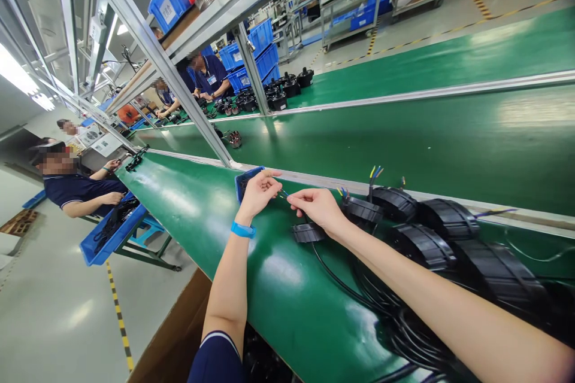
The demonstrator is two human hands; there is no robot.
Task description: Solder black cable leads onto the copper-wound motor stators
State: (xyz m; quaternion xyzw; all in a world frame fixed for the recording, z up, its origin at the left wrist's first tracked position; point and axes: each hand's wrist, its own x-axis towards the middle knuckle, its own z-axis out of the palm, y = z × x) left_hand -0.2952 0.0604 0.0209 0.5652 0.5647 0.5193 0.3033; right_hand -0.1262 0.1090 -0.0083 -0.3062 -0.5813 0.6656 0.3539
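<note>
Over the green work surface [287, 287], my left hand [259, 192] pinches the tips of thin coloured wires [283, 194] between thumb and fingers, with a blue band on its wrist. From the other side, my right hand [318, 208] grips the same wires close to their ends. Just below the right hand sits a round black plastic housing [308, 233], and a black cable [330, 275] runs from it toward the right. Behind my left hand stands a small blue bin [245, 182] with dark small parts inside, partly hidden by the hand.
Several black round housings [449, 218] with wire ends crowd the right side, above coiled black cables [404, 323]. A metal frame post [202, 114] rises at the surface's far edge. Co-workers sit left and beyond; a blue tray [101, 245] with black parts is beside one.
</note>
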